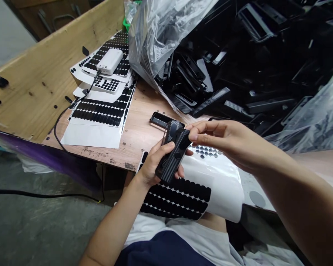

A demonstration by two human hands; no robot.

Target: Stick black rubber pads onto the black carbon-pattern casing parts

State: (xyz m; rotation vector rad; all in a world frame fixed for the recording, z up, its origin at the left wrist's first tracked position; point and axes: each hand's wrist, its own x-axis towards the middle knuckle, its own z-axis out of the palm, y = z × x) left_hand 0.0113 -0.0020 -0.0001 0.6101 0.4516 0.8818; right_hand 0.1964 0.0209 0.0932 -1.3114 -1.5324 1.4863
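My left hand (pixel 154 162) grips a black carbon-pattern plastic part (pixel 172 154), long and slightly curved, held upright over my lap. My right hand (pixel 224 142) reaches in from the right, its thumb and fingers pinched at the upper end of the part; I cannot tell whether a small pad is under the fingertips. Beneath both hands a white sticker sheet (pixel 211 184) with rows of black oval pads hangs over the table edge onto my lap.
A stack of pad sheets (pixel 100 114) lies on the wooden table (pixel 138 133), with a white power bank (pixel 110 61) and its black cable on top. A clear bag of black plastic parts (pixel 238 55) fills the back right. One loose black frame (pixel 159 119) lies near my hands.
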